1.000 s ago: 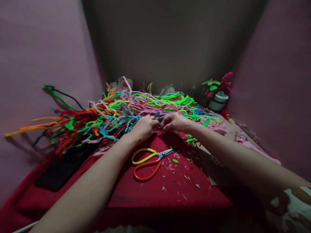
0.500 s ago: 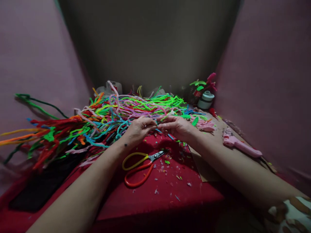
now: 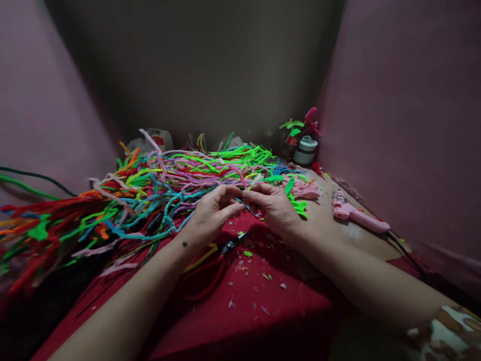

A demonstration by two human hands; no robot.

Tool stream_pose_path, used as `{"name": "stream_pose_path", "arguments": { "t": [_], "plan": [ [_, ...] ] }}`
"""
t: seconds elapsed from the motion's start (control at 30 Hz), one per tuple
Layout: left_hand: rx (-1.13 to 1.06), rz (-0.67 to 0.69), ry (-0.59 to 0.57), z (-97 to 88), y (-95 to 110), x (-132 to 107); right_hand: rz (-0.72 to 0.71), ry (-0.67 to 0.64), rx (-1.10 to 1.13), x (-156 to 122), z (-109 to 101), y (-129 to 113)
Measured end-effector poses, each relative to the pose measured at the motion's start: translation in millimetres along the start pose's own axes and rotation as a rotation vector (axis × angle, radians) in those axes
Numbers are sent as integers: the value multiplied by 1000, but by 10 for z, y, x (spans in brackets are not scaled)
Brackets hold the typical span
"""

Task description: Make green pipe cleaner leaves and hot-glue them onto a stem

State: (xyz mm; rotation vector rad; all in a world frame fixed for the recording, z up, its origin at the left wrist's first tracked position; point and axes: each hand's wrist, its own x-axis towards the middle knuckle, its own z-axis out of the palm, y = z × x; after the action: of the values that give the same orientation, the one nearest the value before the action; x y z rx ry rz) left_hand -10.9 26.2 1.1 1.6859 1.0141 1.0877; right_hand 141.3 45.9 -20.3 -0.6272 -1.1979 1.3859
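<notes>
My left hand (image 3: 212,213) and my right hand (image 3: 272,205) meet fingertip to fingertip above a red cloth (image 3: 259,301). Both pinch a thin blue pipe cleaner (image 3: 246,206) that runs between them. Just behind my hands spreads a big tangled heap of pipe cleaners (image 3: 150,185) in green, blue, pink, orange and red. Scissors with yellow and orange handles (image 3: 214,260) lie under my left wrist, blades pointing right, partly hidden by my forearm.
A pink glue gun (image 3: 356,215) lies on brown cardboard (image 3: 330,220) at the right with its cord trailing toward me. A small white jar (image 3: 306,149) and pipe-cleaner flowers (image 3: 296,128) stand in the back right corner. Colored snippets litter the cloth. Pink walls close both sides.
The view has swung right and dipped, so the heap and scissors shifted left. My hands drew slightly toward me, still pinched together, and the blue pipe cleaner now shows between them.
</notes>
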Motion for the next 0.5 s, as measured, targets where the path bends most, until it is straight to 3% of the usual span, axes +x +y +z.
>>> {"name": "stream_pose_path", "arguments": {
  "t": [0.33,0.5],
  "plan": [
    [-50,-133,27,23,46,-16,47,-51,32,-11,-21,60],
    [-11,-89,65,96,53,-22,48,-10,5,-31,-12,36]
  ]
}}
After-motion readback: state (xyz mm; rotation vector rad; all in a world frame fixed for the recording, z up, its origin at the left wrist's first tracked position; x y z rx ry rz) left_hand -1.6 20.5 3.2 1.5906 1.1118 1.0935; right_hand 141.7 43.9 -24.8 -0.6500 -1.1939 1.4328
